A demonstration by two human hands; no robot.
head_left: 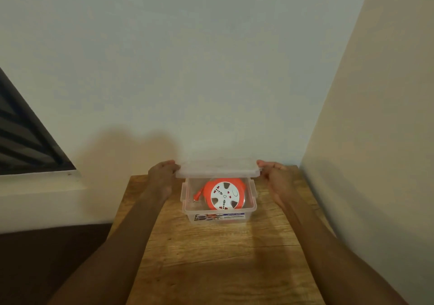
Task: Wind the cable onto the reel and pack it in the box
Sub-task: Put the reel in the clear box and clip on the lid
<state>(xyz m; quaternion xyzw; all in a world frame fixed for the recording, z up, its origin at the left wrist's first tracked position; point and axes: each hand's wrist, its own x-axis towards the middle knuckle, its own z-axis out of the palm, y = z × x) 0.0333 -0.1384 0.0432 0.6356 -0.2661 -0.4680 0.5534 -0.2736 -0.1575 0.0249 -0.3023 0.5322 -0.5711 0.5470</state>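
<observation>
Pinching the clear lid (pixel 218 169) at its two short ends, the fingers sit narrow: left hand (pixel 162 179) closed on the lid's 9 o'clock edge, right hand (pixel 273 175) closed on its 3 o'clock edge, thumbs seemingly on top, though the undersides are hidden. Lid held roughly level, raised above the far rim of the box (pixel 252 207), not yet seated; near half of the opening uncovered. Judgement: the end-to-end grip keeps the lid square to the box so all four edges can drop on together, and keeps the palms clear of the side latches. Reel (pixel 224 195) lies flat on the box floor, white socket face up, orange rim around it, at about 6 o'clock from the lid and below both sets of fingers, between the two hands and apart from them. Orange plug (pixel 196 195) rests at the reel's 9 o'clock, inside the box wall; cable appears wound in, no loose loop visible outside. Box stands on a wooden table (pixel 211 257), toward its 12 o'clock end, near the pale wall (pixel 211 69). Printed label on the near face of the box, too blurred to read. Judged stage: winding done, reel packed, only closing left. Risk: plug tip riding up near the rim could foul the lid
</observation>
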